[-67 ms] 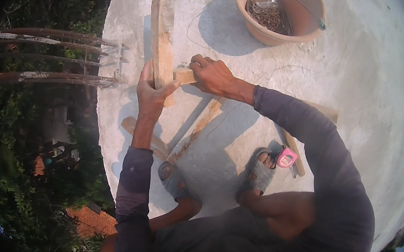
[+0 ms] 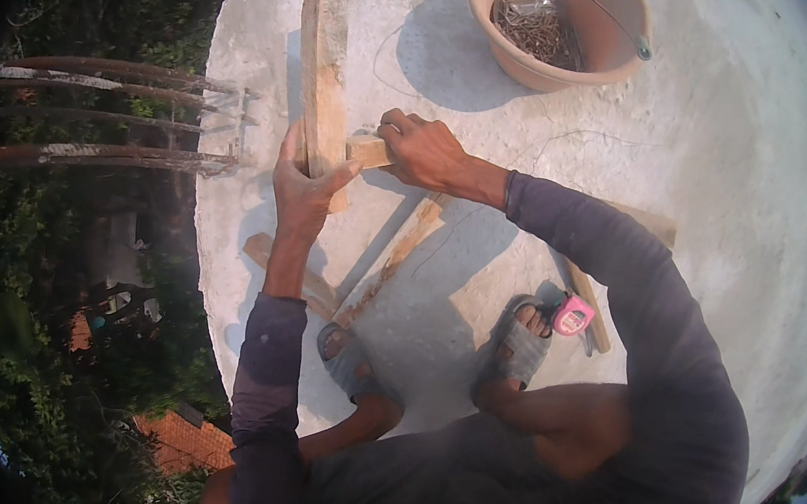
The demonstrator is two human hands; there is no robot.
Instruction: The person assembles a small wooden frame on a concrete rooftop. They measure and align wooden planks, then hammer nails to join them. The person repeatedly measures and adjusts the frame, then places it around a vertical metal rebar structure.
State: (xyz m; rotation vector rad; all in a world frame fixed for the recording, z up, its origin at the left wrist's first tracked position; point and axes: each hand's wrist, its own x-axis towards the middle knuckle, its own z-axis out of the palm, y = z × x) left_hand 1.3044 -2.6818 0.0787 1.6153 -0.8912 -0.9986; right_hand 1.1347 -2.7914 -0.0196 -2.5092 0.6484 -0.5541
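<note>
A long wooden beam [image 2: 325,70] stretches away from me, its near end gripped by my left hand [image 2: 303,186]. The left fingers wrap its left side and the thumb reaches across its near end to a short wooden block [image 2: 368,152]. That block meets the beam's right side at about a right angle. My right hand [image 2: 429,153] closes round the block's right end, with its fingers curled over the top. How far the block extends under the right hand is hidden.
A peach-coloured bucket [image 2: 497,51] of nails [image 2: 536,34] stands at the far right. Loose wood strips [image 2: 395,261] lie before my feet. A pink tape measure [image 2: 572,315] sits beside my right sandal [image 2: 524,348]. Rusty rebar [image 2: 130,157] juts past the slab's left edge, with trees below.
</note>
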